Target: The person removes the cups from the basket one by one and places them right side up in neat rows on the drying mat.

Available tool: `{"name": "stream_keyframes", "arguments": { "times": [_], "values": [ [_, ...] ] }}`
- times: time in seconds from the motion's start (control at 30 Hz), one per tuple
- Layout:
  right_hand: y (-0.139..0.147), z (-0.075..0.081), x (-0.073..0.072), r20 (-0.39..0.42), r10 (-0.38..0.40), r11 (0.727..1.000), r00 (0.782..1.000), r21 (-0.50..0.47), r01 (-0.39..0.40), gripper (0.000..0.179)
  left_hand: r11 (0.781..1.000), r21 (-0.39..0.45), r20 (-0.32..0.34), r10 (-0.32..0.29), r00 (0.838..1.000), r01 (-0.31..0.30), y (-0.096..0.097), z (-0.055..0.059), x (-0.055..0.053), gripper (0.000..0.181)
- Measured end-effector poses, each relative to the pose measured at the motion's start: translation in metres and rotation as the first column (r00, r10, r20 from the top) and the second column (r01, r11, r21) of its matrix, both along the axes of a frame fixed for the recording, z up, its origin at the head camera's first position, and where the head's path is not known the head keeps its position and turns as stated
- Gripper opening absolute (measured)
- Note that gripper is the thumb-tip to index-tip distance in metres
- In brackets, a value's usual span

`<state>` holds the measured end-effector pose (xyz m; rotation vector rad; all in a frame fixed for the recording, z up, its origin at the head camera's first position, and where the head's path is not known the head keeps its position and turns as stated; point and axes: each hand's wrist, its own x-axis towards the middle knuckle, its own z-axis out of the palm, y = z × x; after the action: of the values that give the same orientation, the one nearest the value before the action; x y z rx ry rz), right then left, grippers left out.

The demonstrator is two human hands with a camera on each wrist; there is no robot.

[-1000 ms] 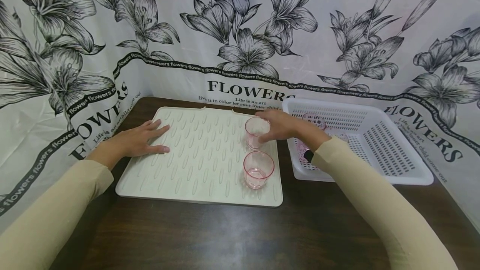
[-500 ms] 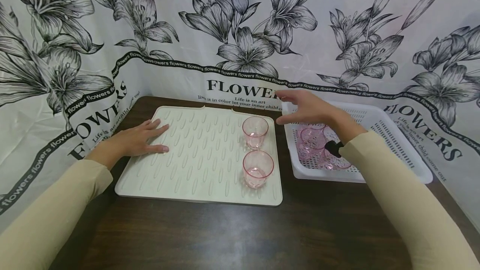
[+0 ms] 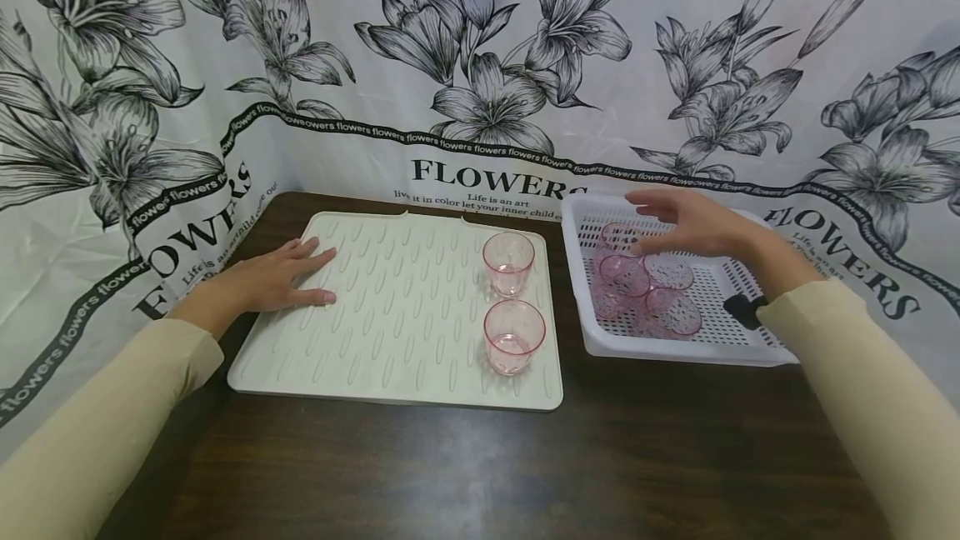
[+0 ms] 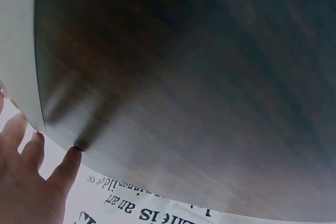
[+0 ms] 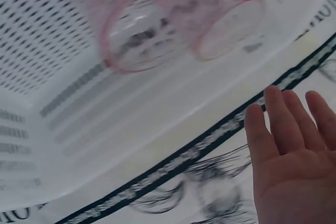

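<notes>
Left hand [image 3: 270, 280] resting spread on left edge of mat [image 3: 405, 315], likely steadying it. Right hand [image 3: 697, 225] hovering empty, fingers apart, over pink glasses [image 3: 626, 276] in basket [image 3: 675, 352]. Two clear glasses [image 3: 513, 347] standing along mat's right edge.

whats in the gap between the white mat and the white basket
Only a narrow strip of dark tabletop shows between the white mat and the white basket; nothing stands on it. The head view shows this.
</notes>
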<state>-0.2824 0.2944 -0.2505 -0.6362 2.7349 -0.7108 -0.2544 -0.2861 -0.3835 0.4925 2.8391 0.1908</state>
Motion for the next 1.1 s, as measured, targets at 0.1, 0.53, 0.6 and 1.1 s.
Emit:
{"name": "stream_keyframes", "arguments": {
  "times": [0.1,0.53,0.6,1.1],
  "values": [
    [0.014,-0.005,0.000,0.020,-0.010,1.000,1.000,0.011,0.009,0.083,1.000,-0.005,-0.004,-0.005,1.000,0.005,0.000,0.000,0.000,0.095],
    [0.054,-0.019,0.002,0.076,-0.039,0.996,0.996,0.086,0.032,0.081,1.000,-0.006,0.013,0.009,1.000,-0.009,0.000,-0.001,0.001,0.096],
    [0.058,-0.021,0.003,0.089,-0.031,0.996,0.996,0.092,0.023,0.082,1.000,-0.007,0.011,0.007,1.000,-0.007,0.000,-0.001,0.000,0.096],
    [0.072,-0.036,0.003,0.201,-0.003,0.999,0.980,0.050,-0.007,0.085,1.000,-0.003,0.017,0.018,1.000,-0.018,0.000,0.000,0.000,0.097]
  ]
}}
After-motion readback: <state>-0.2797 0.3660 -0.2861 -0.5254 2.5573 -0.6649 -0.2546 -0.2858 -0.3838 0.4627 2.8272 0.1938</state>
